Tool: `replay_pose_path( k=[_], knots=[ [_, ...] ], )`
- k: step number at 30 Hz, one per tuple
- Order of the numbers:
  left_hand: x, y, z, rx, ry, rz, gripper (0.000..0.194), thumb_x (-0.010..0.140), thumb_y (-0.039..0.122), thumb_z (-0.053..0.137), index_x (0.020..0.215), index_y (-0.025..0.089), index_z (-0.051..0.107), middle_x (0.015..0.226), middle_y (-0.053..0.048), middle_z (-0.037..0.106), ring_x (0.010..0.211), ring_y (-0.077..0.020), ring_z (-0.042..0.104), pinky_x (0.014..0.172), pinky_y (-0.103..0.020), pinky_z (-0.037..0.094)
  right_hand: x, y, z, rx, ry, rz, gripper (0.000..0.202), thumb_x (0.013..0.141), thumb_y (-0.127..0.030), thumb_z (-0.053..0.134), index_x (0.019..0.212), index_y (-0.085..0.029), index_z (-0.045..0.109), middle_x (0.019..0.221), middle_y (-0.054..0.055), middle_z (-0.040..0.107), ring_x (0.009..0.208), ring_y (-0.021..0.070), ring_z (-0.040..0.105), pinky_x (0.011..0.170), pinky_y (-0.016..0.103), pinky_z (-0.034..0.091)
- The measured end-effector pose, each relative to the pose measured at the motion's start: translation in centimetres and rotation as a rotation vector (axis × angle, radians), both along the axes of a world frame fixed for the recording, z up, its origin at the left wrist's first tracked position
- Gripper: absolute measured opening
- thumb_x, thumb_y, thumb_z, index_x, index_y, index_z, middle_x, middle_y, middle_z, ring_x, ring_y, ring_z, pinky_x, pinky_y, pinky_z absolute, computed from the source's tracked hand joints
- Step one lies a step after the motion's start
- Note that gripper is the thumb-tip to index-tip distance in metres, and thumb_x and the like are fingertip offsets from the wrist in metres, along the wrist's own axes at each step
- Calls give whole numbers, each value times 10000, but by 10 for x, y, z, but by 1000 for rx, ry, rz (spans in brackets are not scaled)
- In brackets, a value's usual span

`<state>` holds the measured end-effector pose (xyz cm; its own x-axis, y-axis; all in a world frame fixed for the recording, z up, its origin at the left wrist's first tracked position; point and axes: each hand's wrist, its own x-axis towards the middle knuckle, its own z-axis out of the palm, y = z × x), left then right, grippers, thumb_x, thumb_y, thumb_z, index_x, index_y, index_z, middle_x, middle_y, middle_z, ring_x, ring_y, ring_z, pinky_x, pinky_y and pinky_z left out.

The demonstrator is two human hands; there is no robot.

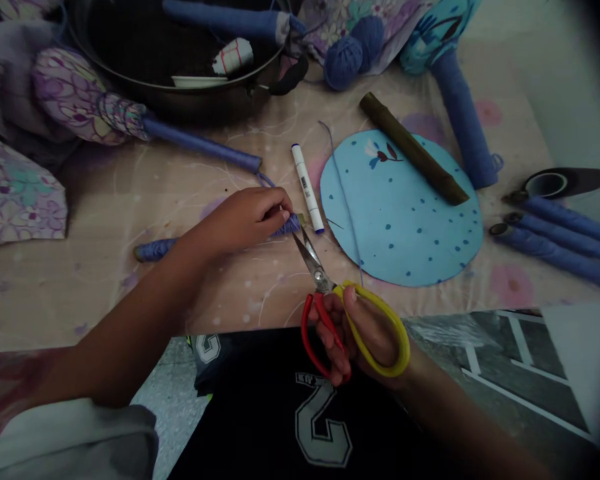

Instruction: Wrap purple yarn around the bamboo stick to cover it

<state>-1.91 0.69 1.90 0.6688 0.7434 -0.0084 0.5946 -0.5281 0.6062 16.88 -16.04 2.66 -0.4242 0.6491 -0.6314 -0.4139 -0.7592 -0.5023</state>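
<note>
Blue yarn wraps a stick [155, 250] lying near the table's front edge; its middle is hidden under my left wrist. My left hand [250, 217] pinches yarn close to the stick's right end, thumb and forefinger pressed together. In my right hand [363, 327] are scissors [319, 275] with one red and one yellow handle. Their blades are parted, tips pointing at the wrapped end beside my left fingertips. A white marker [307, 189] lies just beyond the blades.
A light blue oval sheet [395, 233] bears a bare bamboo piece [413, 148]. Behind stands a black pan [200, 100]. Yarn balls [344, 62] lie at the back. Several blue-wrapped sticks [555, 253] lie right, and a cloth-headed one [200, 141] left.
</note>
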Motion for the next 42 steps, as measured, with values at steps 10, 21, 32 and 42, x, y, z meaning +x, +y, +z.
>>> replay_pose_path(
  k=[10, 21, 32, 42],
  knots=[
    [0, 0, 2, -29, 21, 9, 261, 840, 300, 409, 961, 184, 609, 824, -31, 624, 754, -159, 551, 707, -286, 404, 0, -2, -5, -24, -73, -2, 500, 864, -619, 388, 820, -148, 552, 484, -52, 533, 247, 73, 471, 269, 180, 420],
    [-1, -1, 2, -23, 23, -7, 250, 846, 300, 419, 961, 176, 603, 820, -33, 626, 753, -155, 559, 709, -280, 411, 0, 0, -12, 38, -26, 6, 483, 888, -589, 367, 811, -146, 543, 465, -61, 514, 233, 63, 436, 248, 173, 410],
    [-5, -5, 3, 132, 100, -128, 349, 791, 408, 552, 1045, 171, 581, 1032, -91, 606, 960, -227, 551, 808, -327, 406, -1, 1, -12, 73, -91, 37, 485, 860, -622, 387, 760, -166, 521, 431, -77, 487, 217, 58, 399, 241, 181, 402],
    [-7, -20, 10, 289, 176, -175, 304, 784, 166, 501, 1066, 231, 596, 1115, -74, 602, 1102, -263, 474, 928, -426, 322, 13, -8, 6, 284, -470, 313, 511, 870, -583, 417, 583, -164, 472, 404, -50, 463, 308, 60, 473, 309, 147, 336]
  ],
)
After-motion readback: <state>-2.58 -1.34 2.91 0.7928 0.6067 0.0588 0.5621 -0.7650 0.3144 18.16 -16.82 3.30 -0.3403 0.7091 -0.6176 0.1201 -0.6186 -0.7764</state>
